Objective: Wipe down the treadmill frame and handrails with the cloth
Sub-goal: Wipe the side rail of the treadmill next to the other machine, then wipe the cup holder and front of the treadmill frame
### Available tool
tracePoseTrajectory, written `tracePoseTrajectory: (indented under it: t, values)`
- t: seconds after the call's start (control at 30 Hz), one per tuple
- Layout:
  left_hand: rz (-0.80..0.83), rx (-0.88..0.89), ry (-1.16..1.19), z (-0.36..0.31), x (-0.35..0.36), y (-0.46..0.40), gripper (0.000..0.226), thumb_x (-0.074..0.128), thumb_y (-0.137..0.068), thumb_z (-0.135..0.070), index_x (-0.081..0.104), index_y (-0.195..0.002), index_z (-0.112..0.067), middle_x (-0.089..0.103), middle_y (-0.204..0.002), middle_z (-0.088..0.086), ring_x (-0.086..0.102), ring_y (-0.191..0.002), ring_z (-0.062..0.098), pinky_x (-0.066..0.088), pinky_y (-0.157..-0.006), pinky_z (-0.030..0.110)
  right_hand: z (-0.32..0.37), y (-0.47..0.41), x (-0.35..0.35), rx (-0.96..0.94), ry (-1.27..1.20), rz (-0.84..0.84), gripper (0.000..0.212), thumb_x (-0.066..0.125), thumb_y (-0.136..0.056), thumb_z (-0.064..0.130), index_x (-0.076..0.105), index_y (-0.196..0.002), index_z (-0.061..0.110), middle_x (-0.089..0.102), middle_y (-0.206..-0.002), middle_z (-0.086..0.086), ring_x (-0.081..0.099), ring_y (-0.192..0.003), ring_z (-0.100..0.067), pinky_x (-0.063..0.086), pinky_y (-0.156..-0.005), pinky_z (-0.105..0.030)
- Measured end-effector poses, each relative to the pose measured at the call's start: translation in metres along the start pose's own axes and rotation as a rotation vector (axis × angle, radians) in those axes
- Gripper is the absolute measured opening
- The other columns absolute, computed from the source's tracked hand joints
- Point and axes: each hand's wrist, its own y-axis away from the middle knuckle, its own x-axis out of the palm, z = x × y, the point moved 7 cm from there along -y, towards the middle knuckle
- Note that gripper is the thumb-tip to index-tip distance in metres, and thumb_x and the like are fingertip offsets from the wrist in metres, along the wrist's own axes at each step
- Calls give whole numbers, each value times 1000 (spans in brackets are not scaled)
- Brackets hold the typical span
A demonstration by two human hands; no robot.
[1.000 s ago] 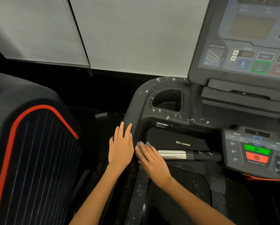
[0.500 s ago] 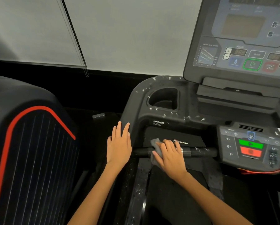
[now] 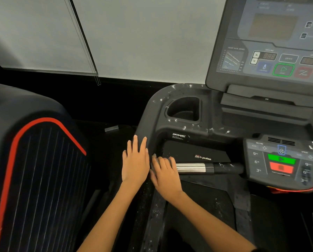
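Wiping the treadmill's black crossbar handrail [image 3: 224, 168], the right hand [image 3: 165, 177] presses a mostly hidden grey cloth [image 3: 154, 157] under curled fingers at the bar's left end, beside its chrome sleeve [image 3: 190, 168]. Next comes another stroke rightward, I judge. Half a second ago it covered that sleeve; the left hand [image 3: 134, 164], fingers straight, stays flat on the frame.

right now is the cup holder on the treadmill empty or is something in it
Empty as far as it shows: the cup holder is a dark bare recess, though its floor is in shadow.
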Motion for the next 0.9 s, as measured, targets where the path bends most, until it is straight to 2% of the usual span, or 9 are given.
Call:
tracePoseTrajectory:
  t: [0.1,0.17,0.23,0.3,0.5,0.6,0.67,0.8,0.9]
  values:
    - [-23,44,-56,-4,0,4,56,34,-101,-32,17,-151,-15,20,-156,16,22,-143,34,33,-111,47,-13,5,-1,-190,98,12,55,42,-97,46,39,-143,14,58,-118,-4,56,-108,-21,29,-106,-42]
    - [-53,123,-88,-10,0,6,58,50,-95,-29,31,-147,-13,30,-152,16,26,-142,33,34,-110,50,-23,8,-4,-287,153,5,59,49,-94,46,38,-144,15,58,-120,-5,56,-110,-21,28,-104,-41]
    - [-70,218,-108,-18,2,7,60,62,-87,-26,41,-142,-13,38,-148,15,31,-140,30,35,-109,52,-33,14,-7,-335,204,-7,63,57,-89,46,40,-142,16,59,-124,-6,56,-113,-22,33,-103,-41]
    - [-81,270,-93,-25,1,7,60,65,-84,-23,45,-140,-12,42,-146,15,33,-139,29,34,-110,51,-45,22,-14,-339,237,-23,66,62,-85,44,40,-141,17,59,-126,-6,56,-115,-22,39,-101,-40]
    - [-106,337,74,-48,3,6,45,49,-96,-17,44,-140,-10,42,-147,12,29,-142,26,21,-118,44,-114,53,-35,-186,261,-56,51,39,-94,41,49,-138,15,59,-125,-7,55,-117,-26,31,-100,-41]
    - [-31,334,272,-64,10,7,43,35,-103,-22,36,-145,-14,32,-153,7,18,-145,20,8,-121,37,-147,67,-46,-98,273,-71,51,38,-95,39,53,-136,12,60,-124,-9,57,-116,-29,32,-101,-42]
    - [41,312,342,-76,19,7,44,29,-104,-29,31,-147,-18,27,-155,2,14,-146,17,5,-120,34,-163,76,-52,-43,281,-100,50,38,-94,37,53,-134,11,61,-123,-10,57,-117,-29,31,-104,-44]
    - [171,297,424,-104,40,4,43,26,-104,-35,36,-144,-23,40,-148,-2,31,-138,14,24,-115,37,-184,89,-66,71,276,-141,49,37,-92,31,57,-129,7,61,-123,-11,51,-122,-29,24,-112,-43]
    - [247,285,377,-122,51,4,40,24,-103,-37,49,-132,-26,56,-130,-4,51,-117,18,34,-100,40,-189,85,-68,149,174,-144,44,35,-96,29,58,-125,5,60,-120,-11,54,-118,-30,30,-111,-44]
